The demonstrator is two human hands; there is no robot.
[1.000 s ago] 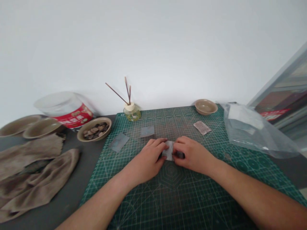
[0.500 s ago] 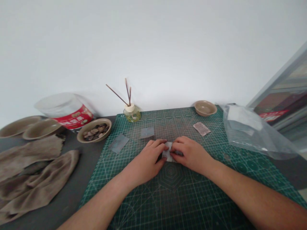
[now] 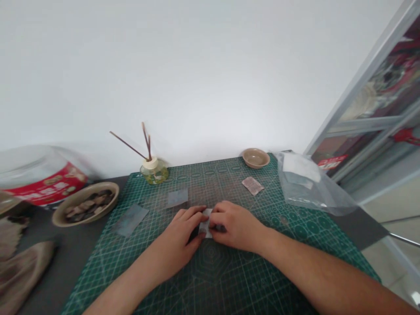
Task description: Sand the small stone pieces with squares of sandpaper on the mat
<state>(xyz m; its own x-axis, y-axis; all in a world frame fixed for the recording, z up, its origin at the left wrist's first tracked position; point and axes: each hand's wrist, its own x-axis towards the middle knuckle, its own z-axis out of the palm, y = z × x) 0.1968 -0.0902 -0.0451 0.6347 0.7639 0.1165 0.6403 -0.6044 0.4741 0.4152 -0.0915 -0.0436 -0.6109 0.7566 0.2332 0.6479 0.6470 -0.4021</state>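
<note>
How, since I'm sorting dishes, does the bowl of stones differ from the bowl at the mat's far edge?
The bowl of stones stands on the dark table; the far bowl is at the far edge of the green mat.
In the bowl of stones lies a brownish heap; the far bowl shows its inside bottom.
The bowl of stones looks larger; the far bowl looks smaller, though distance may play a part.
Both are brown, round and shallow.

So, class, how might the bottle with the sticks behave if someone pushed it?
The bottle would probably slide before tipping, since its body looks squat and wide. Its sticks may swing, as they lean at different angles from the pale neck. The see-through body looks like glass, so it could be fragile.
</note>
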